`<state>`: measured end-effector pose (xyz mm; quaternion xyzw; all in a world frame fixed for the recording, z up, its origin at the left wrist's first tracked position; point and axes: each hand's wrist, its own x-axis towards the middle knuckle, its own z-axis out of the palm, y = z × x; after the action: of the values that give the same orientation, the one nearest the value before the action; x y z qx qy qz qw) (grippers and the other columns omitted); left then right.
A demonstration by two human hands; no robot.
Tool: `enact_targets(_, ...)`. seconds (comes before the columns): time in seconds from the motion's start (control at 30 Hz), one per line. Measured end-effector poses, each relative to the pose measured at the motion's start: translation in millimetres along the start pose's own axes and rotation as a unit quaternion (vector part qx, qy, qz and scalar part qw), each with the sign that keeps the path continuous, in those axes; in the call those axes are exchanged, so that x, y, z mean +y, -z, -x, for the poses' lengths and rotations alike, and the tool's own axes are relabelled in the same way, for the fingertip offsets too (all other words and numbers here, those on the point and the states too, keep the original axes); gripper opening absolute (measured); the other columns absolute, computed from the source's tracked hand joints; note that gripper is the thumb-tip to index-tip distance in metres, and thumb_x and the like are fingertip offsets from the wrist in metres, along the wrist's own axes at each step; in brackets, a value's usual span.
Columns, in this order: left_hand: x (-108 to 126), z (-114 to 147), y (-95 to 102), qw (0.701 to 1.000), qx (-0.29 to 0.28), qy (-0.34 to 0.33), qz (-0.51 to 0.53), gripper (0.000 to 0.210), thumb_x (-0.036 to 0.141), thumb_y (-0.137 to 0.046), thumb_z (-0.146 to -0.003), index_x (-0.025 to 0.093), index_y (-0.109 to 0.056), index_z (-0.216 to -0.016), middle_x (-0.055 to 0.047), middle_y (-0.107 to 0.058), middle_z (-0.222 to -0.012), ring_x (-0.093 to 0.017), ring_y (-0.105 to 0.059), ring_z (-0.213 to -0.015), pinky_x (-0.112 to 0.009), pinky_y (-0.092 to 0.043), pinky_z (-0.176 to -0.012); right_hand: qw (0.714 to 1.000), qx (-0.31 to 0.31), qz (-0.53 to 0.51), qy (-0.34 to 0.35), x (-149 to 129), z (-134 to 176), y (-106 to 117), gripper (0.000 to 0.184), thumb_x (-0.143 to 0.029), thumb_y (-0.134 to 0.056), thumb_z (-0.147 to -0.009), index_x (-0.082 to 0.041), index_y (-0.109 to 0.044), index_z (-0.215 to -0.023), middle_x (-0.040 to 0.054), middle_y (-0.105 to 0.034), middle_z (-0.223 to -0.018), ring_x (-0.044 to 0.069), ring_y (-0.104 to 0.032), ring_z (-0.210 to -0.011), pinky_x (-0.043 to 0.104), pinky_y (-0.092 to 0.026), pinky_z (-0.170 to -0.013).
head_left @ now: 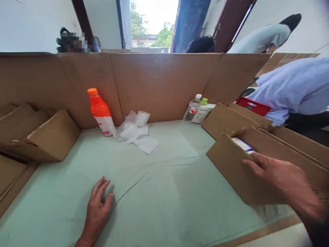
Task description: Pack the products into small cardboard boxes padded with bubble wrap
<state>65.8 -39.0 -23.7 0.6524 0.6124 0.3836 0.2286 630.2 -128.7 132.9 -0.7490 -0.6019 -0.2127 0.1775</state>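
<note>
My left hand (97,207) is over the pale green cloth (159,185) at the lower left, palm down, fingers loosely apart and holding nothing. On the right, my right hand (279,173) reaches over the near wall of a cardboard box (231,168). Inside that box, a white pack with a purple stripe (242,144) shows beside my fingertips. The other fingers of this hand are hidden, so a grip on the pack cannot be made out.
Cardboard panels (164,85) wall the far side. Before them stand an orange-capped bottle (101,111), crumpled clear plastic and white sheets (136,132), a clear bottle (192,109) and a white green-capped bottle (203,112). Open boxes (48,137) flank the left. Several people are beyond.
</note>
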Motion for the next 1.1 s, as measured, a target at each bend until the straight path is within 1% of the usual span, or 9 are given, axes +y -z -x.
enact_targets(0.13,15.3,7.6,-0.1,0.999,-0.016,-0.044,0.016,0.042,0.038,-0.059,-0.086,0.023,-0.063,-0.125,-0.012,-0.054,-0.145,-0.031,-0.054,-0.132,-0.049,-0.051,-0.104,0.992,-0.006,0.063,0.113,-105.7,-0.5,9.3,0.026,-0.037,-0.055,-0.092,-0.024,-0.07,-0.076,0.0075,-0.07,-0.064,0.024,-0.06,-0.054,0.032,-0.037,-0.049)
enact_targets(0.33,39.9,15.9,5.8,0.986,-0.076,0.007,0.151,0.081,0.045,-0.071,-0.079,0.024,-0.037,-0.15,-0.016,-0.041,-0.156,-0.035,-0.048,-0.138,-0.055,-0.041,-0.113,0.934,-0.089,-0.21,0.275,-257.8,-6.5,46.4,0.015,-0.025,-0.059,-0.094,-0.024,-0.071,-0.085,0.0034,-0.071,-0.073,0.019,-0.063,-0.067,0.035,-0.048,-0.073)
enact_targets(0.4,34.5,17.7,11.6,0.978,-0.077,0.068,0.181,0.089,0.052,-0.077,-0.069,0.018,-0.044,-0.144,-0.021,-0.049,-0.148,-0.039,-0.048,-0.137,-0.058,-0.039,-0.113,0.914,-0.079,-0.302,0.259,-266.7,-6.7,53.2,0.013,-0.036,-0.061,-0.093,-0.028,-0.072,-0.094,0.0048,-0.074,-0.082,0.023,-0.067,-0.077,0.041,-0.051,-0.082)
enact_targets(0.5,16.0,21.3,19.8,0.967,-0.048,0.154,0.196,0.083,0.057,-0.08,-0.061,0.015,-0.056,-0.128,-0.021,-0.063,-0.131,-0.041,-0.053,-0.131,-0.059,-0.04,-0.112,0.93,-0.028,-0.361,0.064,-246.1,-4.6,37.0,0.019,-0.045,-0.061,-0.091,-0.034,-0.072,-0.102,0.0056,-0.076,-0.097,0.028,-0.07,-0.093,0.046,-0.055,-0.087)
enact_targets(0.63,-5.8,32.1,16.6,0.963,-0.049,0.196,0.178,0.07,0.058,-0.081,-0.059,0.015,-0.064,-0.112,-0.018,-0.071,-0.111,-0.04,-0.062,-0.119,-0.056,-0.047,-0.106,0.874,-0.173,-0.439,-0.119,-232.8,14.5,-26.0,0.03,-0.052,-0.057,-0.087,-0.03,-0.075,-0.1,0.0062,-0.077,-0.098,0.029,-0.073,-0.09,0.042,-0.06,-0.079)
enact_targets(0.73,-11.2,36.2,5.1,0.97,-0.026,0.198,0.142,0.059,0.06,-0.078,-0.062,0.016,-0.068,-0.099,-0.016,-0.074,-0.099,-0.04,-0.066,-0.11,-0.056,-0.049,-0.101,0.811,-0.245,-0.515,-0.133,-256.8,34.9,-64.9,0.04,-0.055,-0.053,-0.086,-0.032,-0.074,-0.111,0.0077,-0.077,-0.096,0.032,-0.072,-0.094,0.042,-0.061,-0.074)
enact_targets(0.93,-10.5,-9.5,-1.8,0.964,0.031,0.197,0.177,0.067,0.06,-0.078,-0.063,0.017,-0.064,-0.111,-0.016,-0.073,-0.109,-0.036,-0.067,-0.111,-0.051,-0.052,-0.099,0.792,-0.23,-0.555,-0.108,-292.8,15.4,-96.0,0.051,-0.053,-0.035,-0.097,-0.022,-0.069,-0.119,0.0086,-0.075,-0.1,0.027,-0.069,-0.096,0.037,-0.057,-0.084)
enact_targets(1.0,-13.9,-26.1,-0.5,0.963,0.038,0.2,0.179,0.071,0.059,-0.08,-0.061,0.017,-0.061,-0.114,-0.015,-0.072,-0.113,-0.034,-0.067,-0.11,-0.05,-0.052,-0.099,0.811,-0.246,-0.527,-0.067,-287.5,-8.9,-115.0,0.049,-0.048,-0.034,-0.098,-0.019,-0.071,-0.112,0.0077,-0.075,-0.099,0.025,-0.069,-0.093,0.035,-0.057,-0.081)
enact_targets(1.1,-23.3,-31.8,-1.3,0.96,0.044,0.218,0.17,0.075,0.061,-0.081,-0.056,0.017,-0.06,-0.113,-0.014,-0.073,-0.108,-0.034,-0.069,-0.105,-0.049,-0.053,-0.097,0.893,-0.222,-0.389,-0.039,-276.4,-50.4,-155.2,0.038,-0.039,-0.043,-0.094,-0.018,-0.07,-0.11,0.01,-0.073,-0.111,0.026,-0.067,-0.103,0.039,-0.053,-0.09)
